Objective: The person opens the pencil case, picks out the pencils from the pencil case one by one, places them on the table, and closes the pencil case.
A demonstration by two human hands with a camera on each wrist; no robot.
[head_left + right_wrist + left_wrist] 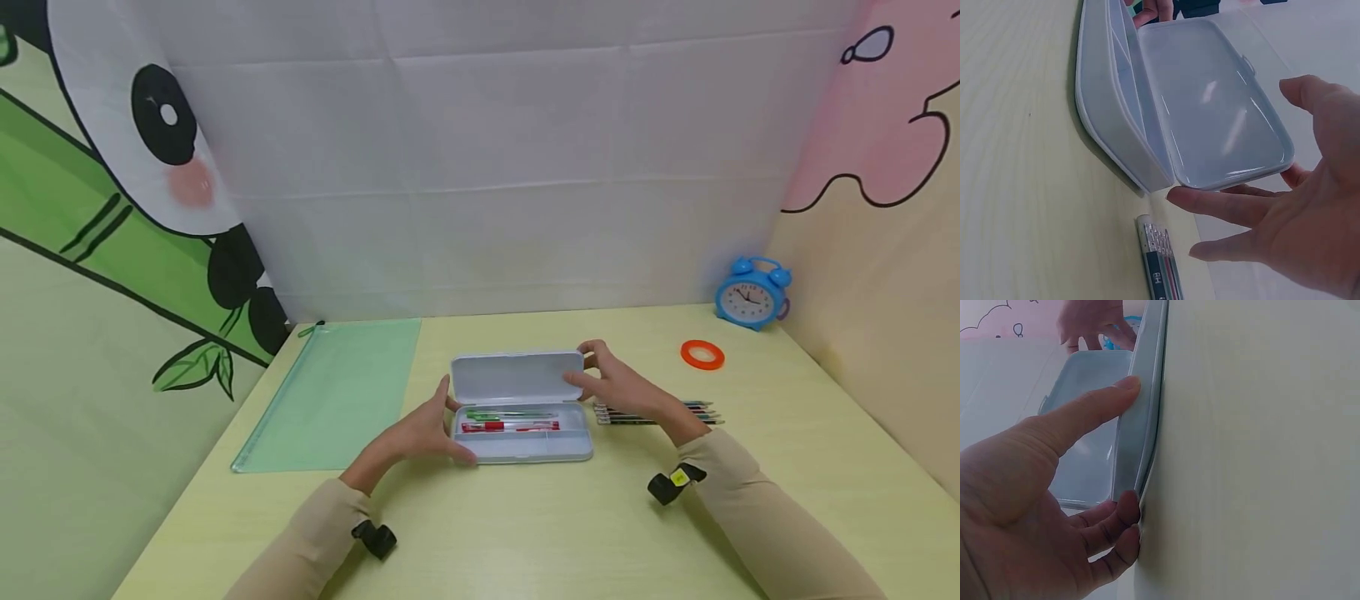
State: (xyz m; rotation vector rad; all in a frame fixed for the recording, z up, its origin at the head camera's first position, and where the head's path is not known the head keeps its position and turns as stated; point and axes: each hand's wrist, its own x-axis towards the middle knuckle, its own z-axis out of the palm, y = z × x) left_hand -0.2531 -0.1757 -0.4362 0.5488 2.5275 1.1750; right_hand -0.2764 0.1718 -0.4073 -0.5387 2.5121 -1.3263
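A pale grey-blue pencil case (pixel 517 450) lies on the table with its lid (pixel 517 379) raised at the back. Inside are a red pen (pixel 491 427) and a green pen (pixel 483 414). My left hand (pixel 427 429) holds the case by its left end, thumb (pixel 1094 412) along the front wall and fingertips at the end. At the lid's right edge is my right hand (pixel 618 383); its extended fingers (pixel 1229 203) touch the edge, while the thumb stands apart from it. Several pencils (pixel 701 410) lie beside the case, partly hidden by the right wrist.
A translucent green zip pouch (pixel 337 400) lies flat at the left of the table. On the right are an orange tape ring (pixel 702 355) and a blue alarm clock (pixel 750 296) in the back corner. A white cloth wall (pixel 495 208) stands behind the table.
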